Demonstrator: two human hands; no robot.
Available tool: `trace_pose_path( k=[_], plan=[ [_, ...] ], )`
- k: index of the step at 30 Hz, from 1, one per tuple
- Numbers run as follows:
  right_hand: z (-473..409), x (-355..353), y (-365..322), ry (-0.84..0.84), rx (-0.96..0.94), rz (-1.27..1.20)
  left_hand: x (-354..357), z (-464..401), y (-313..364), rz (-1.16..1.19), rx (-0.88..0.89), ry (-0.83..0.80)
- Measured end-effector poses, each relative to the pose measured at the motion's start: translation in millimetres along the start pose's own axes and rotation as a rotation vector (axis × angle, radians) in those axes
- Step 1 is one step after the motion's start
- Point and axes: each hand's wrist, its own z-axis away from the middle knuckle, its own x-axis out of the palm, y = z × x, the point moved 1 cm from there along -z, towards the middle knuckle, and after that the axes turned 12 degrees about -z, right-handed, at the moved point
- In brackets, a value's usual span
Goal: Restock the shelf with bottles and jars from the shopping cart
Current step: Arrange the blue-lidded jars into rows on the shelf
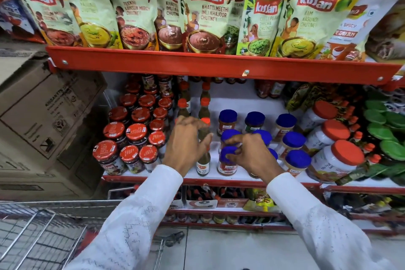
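Observation:
My left hand (186, 142) is wrapped around the neck of a slim dark sauce bottle with a red cap (203, 160) that stands at the front of the white shelf (197, 174). My right hand (249, 153) pinches the blue lid of a front-row jar with a red label (226, 165). More blue-lidded jars (293, 140) stand behind and to the right of it. Further slim red-capped bottles (205, 107) line up behind the held bottle. The wire shopping cart (43, 237) is at the lower left; its contents are not visible.
Red-lidded jam jars (135, 133) fill the shelf's left part. Large white jars with orange lids (337, 158) and green-lidded items (390, 133) sit on the right. Chutney pouches (206, 11) hang above the red shelf rail (219, 66). Cardboard boxes (43, 116) are stacked at left.

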Motion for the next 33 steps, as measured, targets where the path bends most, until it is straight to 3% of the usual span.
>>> trace_pose_path(
  k=[8, 15, 22, 33],
  plan=[
    [18.3, -61.7, 68.9, 0.103, 0.092, -0.005, 49.0, -1.7, 78.2, 0.045, 0.106, -0.206],
    [14.3, -90.1, 122.7, 0.046, 0.031, -0.016, 95.0, 0.1, 130.1, 0.066, 0.024, -0.348],
    [6.1, -84.0, 136.9, -0.111, 0.005, 0.017, 118.0, 2.6, 150.2, 0.076, -0.101, -0.437],
    [-2.4, -59.4, 143.8, -0.111, 0.01, 0.036, 138.5, 2.1, 144.2, 0.156, -0.222, -0.492]
  ],
)
